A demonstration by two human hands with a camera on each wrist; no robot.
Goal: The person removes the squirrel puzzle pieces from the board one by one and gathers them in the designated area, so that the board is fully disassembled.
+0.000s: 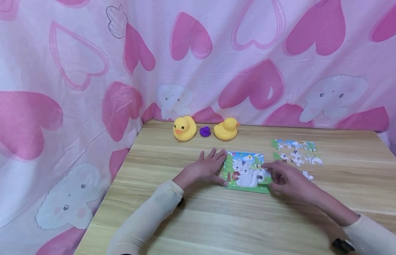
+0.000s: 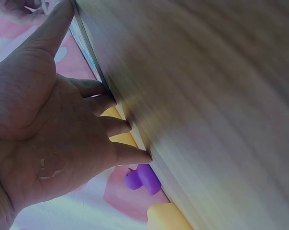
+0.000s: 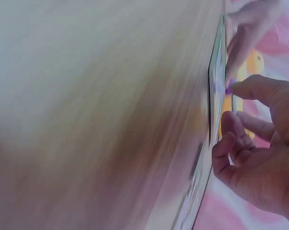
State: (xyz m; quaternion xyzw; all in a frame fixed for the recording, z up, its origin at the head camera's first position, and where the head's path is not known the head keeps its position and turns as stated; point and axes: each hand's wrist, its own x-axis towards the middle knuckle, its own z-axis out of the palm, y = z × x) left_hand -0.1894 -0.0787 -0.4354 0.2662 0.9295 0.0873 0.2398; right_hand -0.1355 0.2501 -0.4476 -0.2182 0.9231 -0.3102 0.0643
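A small jigsaw puzzle [image 1: 244,173] with a white squirrel picture lies flat on the wooden table. Along its left edge rests my left hand [image 1: 204,171], fingers spread, thumb by the lower left corner. In the left wrist view the fingertips of the left hand [image 2: 63,129] meet the tabletop. My right hand [image 1: 290,180] is at the puzzle's right side, pinching a puzzle piece [image 1: 264,176] over the picture between thumb and fingers. The right wrist view shows the right hand [image 3: 261,148] with its other fingers curled, close beside the puzzle [image 3: 217,86].
Loose puzzle pieces [image 1: 296,158] lie in rough rows right of the puzzle, one partly behind the right hand. At the table's back stand two yellow ducks [image 1: 185,128] with a small purple duck [image 1: 205,131] between them. A pink heart-patterned curtain [image 1: 191,39] hangs behind.
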